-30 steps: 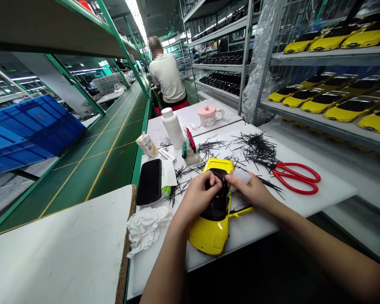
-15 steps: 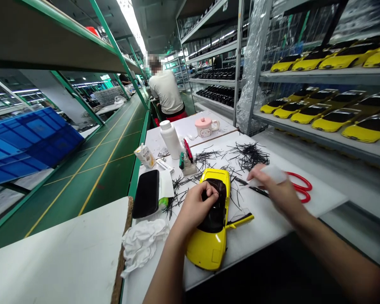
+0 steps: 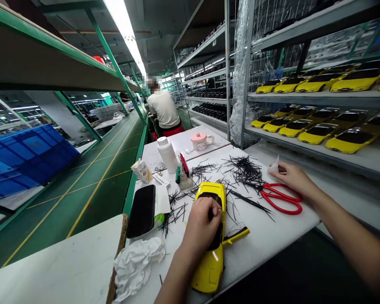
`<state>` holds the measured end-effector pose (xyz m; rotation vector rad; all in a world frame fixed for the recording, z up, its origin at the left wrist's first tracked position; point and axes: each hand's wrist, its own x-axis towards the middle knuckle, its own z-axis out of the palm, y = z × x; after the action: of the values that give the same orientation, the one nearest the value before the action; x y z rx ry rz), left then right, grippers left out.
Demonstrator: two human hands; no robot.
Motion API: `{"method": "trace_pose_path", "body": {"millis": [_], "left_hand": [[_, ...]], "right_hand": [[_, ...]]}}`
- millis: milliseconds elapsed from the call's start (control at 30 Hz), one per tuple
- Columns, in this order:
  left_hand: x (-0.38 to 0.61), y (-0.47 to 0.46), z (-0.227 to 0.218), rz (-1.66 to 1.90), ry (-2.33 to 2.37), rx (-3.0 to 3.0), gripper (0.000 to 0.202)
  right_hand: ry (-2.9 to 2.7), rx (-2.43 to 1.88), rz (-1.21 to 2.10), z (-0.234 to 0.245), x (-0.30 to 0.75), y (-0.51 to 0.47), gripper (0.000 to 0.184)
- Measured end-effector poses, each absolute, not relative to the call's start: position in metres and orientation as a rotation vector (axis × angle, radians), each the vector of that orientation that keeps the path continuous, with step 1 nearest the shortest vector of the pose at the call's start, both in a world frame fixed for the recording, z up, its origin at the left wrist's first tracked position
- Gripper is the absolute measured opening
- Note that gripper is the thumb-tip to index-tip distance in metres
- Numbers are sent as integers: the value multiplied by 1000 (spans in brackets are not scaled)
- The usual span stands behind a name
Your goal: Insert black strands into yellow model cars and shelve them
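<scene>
A yellow model car (image 3: 208,270) with a dark cabin lies lengthwise on the white table, its door (image 3: 237,236) swung out to the right. My left hand (image 3: 204,215) rests over the cabin, fingers curled and closed; what the fingertips grip is hidden. Off to the right, my right hand (image 3: 289,174) pinches a small translucent white bottle (image 3: 274,167) with a pointed tip turned upward. Just below that hand lie red-handled scissors (image 3: 281,197). Dark tweezers (image 3: 248,200) sit between the scissors and the car. Thin black strips (image 3: 245,168) are piled and scattered around them.
A phone (image 3: 142,211), crumpled tissue (image 3: 139,264), white bottle (image 3: 167,155), small carton (image 3: 141,170), tool holder (image 3: 184,181) and pink mug (image 3: 199,142) stand or lie leftward and behind. A green conveyor (image 3: 98,181) runs along the left; racks of yellow cars (image 3: 350,139) line the right.
My right hand has moved right with the small bottle, from above the tweezers to beyond the scissors, uncovering both. My left hand stays on the car. The whole view has shifted slightly.
</scene>
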<state>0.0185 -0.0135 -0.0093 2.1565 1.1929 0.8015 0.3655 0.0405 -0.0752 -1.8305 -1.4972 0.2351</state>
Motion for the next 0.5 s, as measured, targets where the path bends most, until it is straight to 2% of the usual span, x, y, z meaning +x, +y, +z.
{"method": "trace_pose_path", "body": {"millis": [100,167,267,400,500], "left_hand": [[20,-15,-9,793,1123,2148,23],[20,-16,-8,772,1096,2121,24],[20,-17,-8,738,1066,2090,24],[20,-18,-8,748,1046,2052,23],[19,-17,-7,773,1040,1994,24]], "right_hand": [[-1501,-1895,147,-65,358,23,37],[-1607,-1867,121,-61,341,5,27],[-2030,-1626,282,-65,305,-16,17],[-2141,-1595,242,-73,271,-22,20],[-2033,-1530,280,-57,264,-20,22]]}}
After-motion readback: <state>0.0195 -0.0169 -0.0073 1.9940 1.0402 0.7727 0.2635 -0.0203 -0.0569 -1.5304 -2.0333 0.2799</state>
